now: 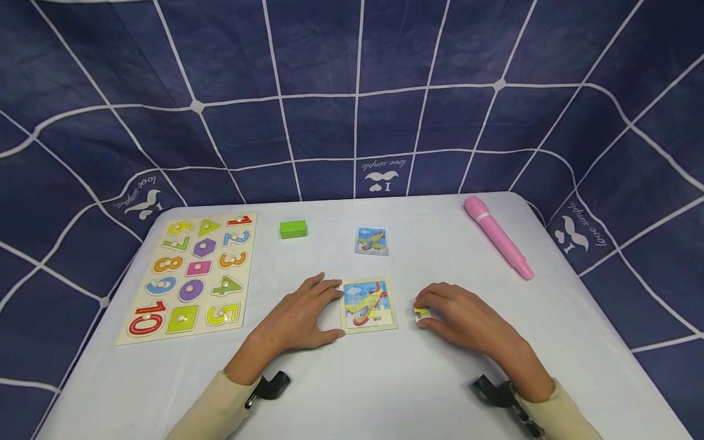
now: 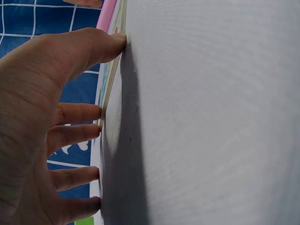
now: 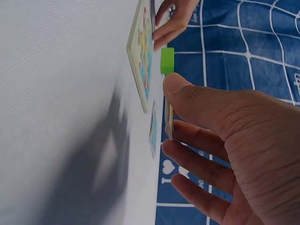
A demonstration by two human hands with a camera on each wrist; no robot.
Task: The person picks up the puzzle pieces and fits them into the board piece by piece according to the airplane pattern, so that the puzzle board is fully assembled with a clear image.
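Observation:
In the head view, a small square puzzle board (image 1: 370, 330) with an airplane picture lies on the table. My left hand (image 1: 302, 311) rests at its left side; thumb and fingertips touch the edge, the fingers nearly straight. In the left wrist view, the thumb (image 2: 93, 44) lies against the board's thin edge. To the right of the board, my right hand (image 1: 462, 315) pinches a small puzzle piece (image 1: 421, 313) with yellow and white on it. Its thin edge shows between thumb and fingers in the right wrist view, lifted off the table.
Behind the board lies a small airplane picture card (image 1: 371, 241). A green block (image 1: 293, 229) stands at the back, left of it. The number and shape board (image 1: 187, 275) covers the left side. At the back right lies a pink microphone-shaped toy (image 1: 499, 237). Dark blue gridded cloth (image 1: 319, 128) surrounds the table.

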